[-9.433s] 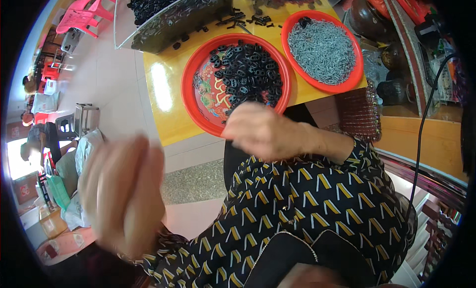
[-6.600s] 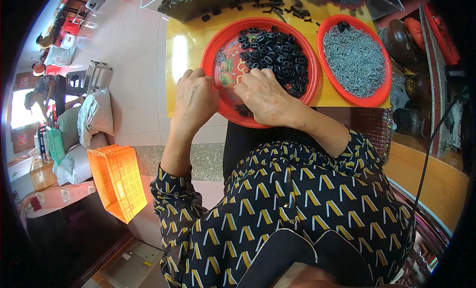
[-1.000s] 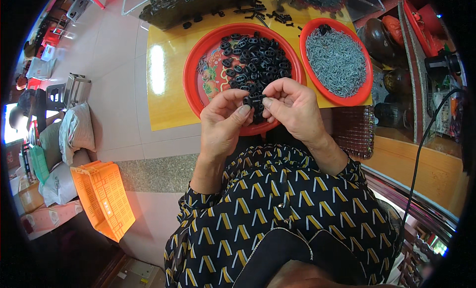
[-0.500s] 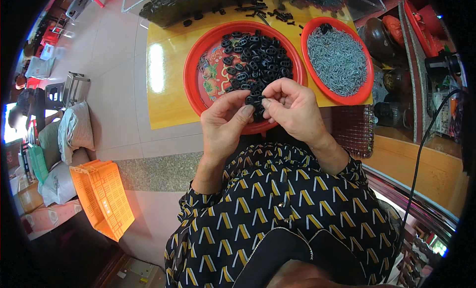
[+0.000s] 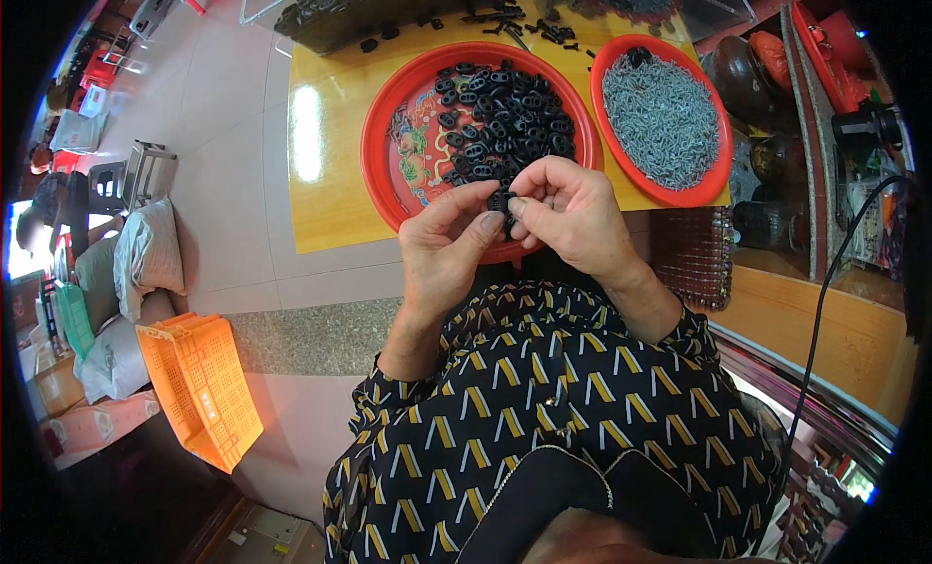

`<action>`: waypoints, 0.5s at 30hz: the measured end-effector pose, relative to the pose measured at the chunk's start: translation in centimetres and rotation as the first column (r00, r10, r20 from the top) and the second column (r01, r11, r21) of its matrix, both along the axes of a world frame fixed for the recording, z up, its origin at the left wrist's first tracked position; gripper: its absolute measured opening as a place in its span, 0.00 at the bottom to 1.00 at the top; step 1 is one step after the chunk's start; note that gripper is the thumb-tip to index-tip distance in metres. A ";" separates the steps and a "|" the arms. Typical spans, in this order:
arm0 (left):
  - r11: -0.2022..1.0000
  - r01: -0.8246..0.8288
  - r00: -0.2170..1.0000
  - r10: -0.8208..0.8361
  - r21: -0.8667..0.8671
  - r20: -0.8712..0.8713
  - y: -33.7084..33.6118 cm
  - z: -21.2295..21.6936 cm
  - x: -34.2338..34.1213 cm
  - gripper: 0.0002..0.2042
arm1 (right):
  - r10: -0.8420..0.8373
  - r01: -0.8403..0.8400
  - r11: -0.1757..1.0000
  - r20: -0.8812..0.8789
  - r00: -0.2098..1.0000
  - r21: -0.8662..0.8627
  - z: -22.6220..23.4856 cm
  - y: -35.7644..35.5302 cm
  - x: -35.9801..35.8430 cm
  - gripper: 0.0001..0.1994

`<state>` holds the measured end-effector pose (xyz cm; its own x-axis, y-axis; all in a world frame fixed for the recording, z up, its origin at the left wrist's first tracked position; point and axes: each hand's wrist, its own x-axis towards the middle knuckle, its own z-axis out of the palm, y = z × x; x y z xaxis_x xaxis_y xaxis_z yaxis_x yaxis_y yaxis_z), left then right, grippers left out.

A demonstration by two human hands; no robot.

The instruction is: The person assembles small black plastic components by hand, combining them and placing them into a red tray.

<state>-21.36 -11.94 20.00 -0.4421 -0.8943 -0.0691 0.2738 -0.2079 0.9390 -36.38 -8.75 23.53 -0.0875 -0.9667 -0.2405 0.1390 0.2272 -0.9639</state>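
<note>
Both my hands are over the near rim of a round red tray (image 5: 377, 156) with a patterned floor. A heap of small black plastic pieces (image 5: 524, 117) with oval holes fills much of its right side. My left hand (image 5: 442, 242) pinches one small black plastic piece (image 5: 500, 201) between thumb and forefinger. Close against it, my right hand (image 5: 573, 219) has thumb and forefinger pressed together and the other fingers curled. Whatever sits between those right fingertips is too small and covered to name.
On the yellow tabletop (image 5: 330, 215), a second red tray (image 5: 716, 171) holds a pile of grey screws (image 5: 660, 117). Loose black parts (image 5: 505, 20) lie beyond, near clear bins (image 5: 388, 16). An orange crate (image 5: 209, 394) stands on the floor at left. A black cable (image 5: 820, 312) hangs at right.
My left hand has shifted slightly right, and the two hands' fingertips are closer together around the black piece. The trays look much the same.
</note>
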 end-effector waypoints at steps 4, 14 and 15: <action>1.000 -0.010 0.999 0.010 -0.005 -0.045 0.1 0.0 0.0 0.12 | 0.086 -0.088 0.996 0.243 0.966 -0.003 -0.8 -0.5 -1.1 0.05; 0.986 0.020 0.998 -0.028 -0.164 -0.048 0.2 -0.1 -0.2 0.11 | 0.207 -0.225 0.974 0.500 0.841 -0.024 -2.4 -0.7 -1.7 0.06; 0.986 0.021 0.998 -0.029 -0.164 -0.047 0.2 -0.1 -0.3 0.11 | 0.206 -0.224 0.974 0.501 0.841 -0.024 -2.5 -0.7 -1.7 0.06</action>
